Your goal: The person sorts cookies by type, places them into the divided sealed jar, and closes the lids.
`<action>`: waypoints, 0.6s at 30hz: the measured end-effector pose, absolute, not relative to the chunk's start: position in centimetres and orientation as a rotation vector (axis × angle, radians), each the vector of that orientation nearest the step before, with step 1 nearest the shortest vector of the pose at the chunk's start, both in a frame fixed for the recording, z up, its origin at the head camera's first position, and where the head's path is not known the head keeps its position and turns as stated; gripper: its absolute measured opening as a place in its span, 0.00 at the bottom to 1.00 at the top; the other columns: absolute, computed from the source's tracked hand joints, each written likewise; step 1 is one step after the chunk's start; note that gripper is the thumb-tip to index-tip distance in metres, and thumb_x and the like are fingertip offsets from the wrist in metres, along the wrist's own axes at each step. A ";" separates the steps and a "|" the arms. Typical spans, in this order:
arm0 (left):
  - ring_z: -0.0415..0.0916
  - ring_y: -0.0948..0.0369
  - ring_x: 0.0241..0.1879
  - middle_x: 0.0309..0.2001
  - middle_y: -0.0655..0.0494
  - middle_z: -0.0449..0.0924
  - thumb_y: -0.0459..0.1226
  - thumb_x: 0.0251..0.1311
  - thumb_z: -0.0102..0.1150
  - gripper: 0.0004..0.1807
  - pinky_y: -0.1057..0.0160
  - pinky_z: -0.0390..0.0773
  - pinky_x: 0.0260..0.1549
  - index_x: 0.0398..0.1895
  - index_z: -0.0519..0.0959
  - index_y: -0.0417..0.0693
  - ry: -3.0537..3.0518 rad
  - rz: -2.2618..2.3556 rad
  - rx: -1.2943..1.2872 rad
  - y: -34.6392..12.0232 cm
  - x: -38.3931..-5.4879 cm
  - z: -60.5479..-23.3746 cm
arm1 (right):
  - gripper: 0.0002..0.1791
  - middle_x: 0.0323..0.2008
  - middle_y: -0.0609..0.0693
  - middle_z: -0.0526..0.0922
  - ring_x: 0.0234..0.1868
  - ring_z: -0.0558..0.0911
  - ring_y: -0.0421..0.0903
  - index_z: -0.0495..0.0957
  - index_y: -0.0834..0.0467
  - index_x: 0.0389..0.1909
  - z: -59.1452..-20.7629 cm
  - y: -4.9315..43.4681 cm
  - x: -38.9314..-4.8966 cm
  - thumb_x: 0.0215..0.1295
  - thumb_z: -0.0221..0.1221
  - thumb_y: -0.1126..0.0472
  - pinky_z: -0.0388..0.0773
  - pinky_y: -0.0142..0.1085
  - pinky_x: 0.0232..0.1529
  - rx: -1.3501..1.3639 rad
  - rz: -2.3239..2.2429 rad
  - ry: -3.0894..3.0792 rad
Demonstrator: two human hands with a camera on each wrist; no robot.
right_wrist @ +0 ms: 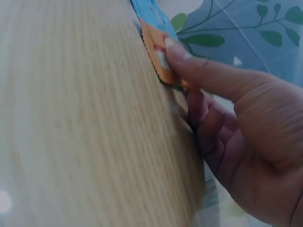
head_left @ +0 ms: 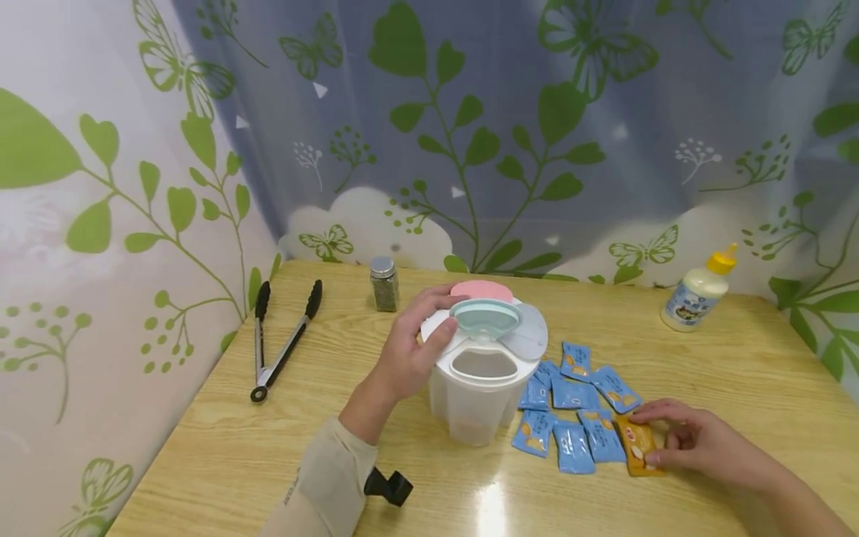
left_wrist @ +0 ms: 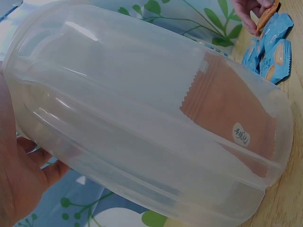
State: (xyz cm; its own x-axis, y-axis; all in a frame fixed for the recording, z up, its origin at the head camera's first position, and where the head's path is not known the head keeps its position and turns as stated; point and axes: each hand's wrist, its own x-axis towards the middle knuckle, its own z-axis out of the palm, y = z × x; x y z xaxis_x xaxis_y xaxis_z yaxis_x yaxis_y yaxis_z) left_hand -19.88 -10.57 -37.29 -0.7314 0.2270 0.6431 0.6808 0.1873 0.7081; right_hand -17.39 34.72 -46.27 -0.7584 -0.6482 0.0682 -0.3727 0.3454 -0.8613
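Note:
My left hand (head_left: 409,343) grips the left side of a clear plastic container (head_left: 473,414) by its white lid, thumb near a teal flap (head_left: 493,319). A pink flap (head_left: 479,290) lies behind it, and the front opening of the lid is uncovered. Through the container wall, the left wrist view shows an orange-brown packet (left_wrist: 232,109) lying at the bottom. On the right, my right hand (head_left: 705,444) pinches an orange snack packet (head_left: 634,440) by its edges, thumb on its printed face. That packet lies close beside several blue packets (head_left: 573,447) on the table.
Black-tipped tongs (head_left: 285,350) lie spread at the left. A spice jar (head_left: 385,285) stands behind the container, and a yellow-capped bottle (head_left: 696,294) at the back right. Near my left sleeve is a small black object (head_left: 396,488). A patterned curtain (head_left: 496,134) borders the wooden table (head_left: 221,462).

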 end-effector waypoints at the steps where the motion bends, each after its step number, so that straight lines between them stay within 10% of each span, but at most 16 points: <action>1: 0.69 0.50 0.68 0.61 0.43 0.77 0.48 0.72 0.49 0.23 0.48 0.65 0.70 0.53 0.80 0.38 -2.077 -1.561 -0.849 -10.6 -19.9 -37.3 | 0.26 0.48 0.36 0.80 0.18 0.73 0.41 0.77 0.58 0.60 -46.2 34.7 -17.4 0.60 0.67 0.70 0.72 0.33 0.18 -0.896 -1.343 2.356; 5: 0.69 0.50 0.68 0.61 0.43 0.77 0.47 0.71 0.50 0.22 0.48 0.65 0.70 0.53 0.80 0.37 -2.073 -1.564 -0.841 -10.5 -19.7 -37.2 | 0.24 0.35 0.39 0.81 0.17 0.70 0.36 0.78 0.59 0.59 -45.9 34.6 -17.5 0.60 0.68 0.66 0.69 0.33 0.16 -0.798 -1.279 2.403; 18: 0.69 0.50 0.68 0.60 0.43 0.78 0.46 0.71 0.50 0.21 0.47 0.66 0.69 0.52 0.80 0.37 -2.062 -1.573 -0.855 -10.4 -19.9 -37.4 | 0.21 0.41 0.38 0.82 0.25 0.76 0.38 0.81 0.62 0.56 -45.5 34.6 -17.1 0.60 0.67 0.67 0.77 0.33 0.24 -0.698 -1.306 2.503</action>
State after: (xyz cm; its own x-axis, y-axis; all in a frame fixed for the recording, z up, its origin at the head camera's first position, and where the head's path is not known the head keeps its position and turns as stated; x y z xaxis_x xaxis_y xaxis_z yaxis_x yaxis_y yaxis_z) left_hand -19.86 -10.45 -37.38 -0.7290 0.2235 0.6470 0.6831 0.1758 0.7089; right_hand -17.11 34.65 -45.54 -0.8593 -0.5113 0.0139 -0.3038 0.4883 -0.8181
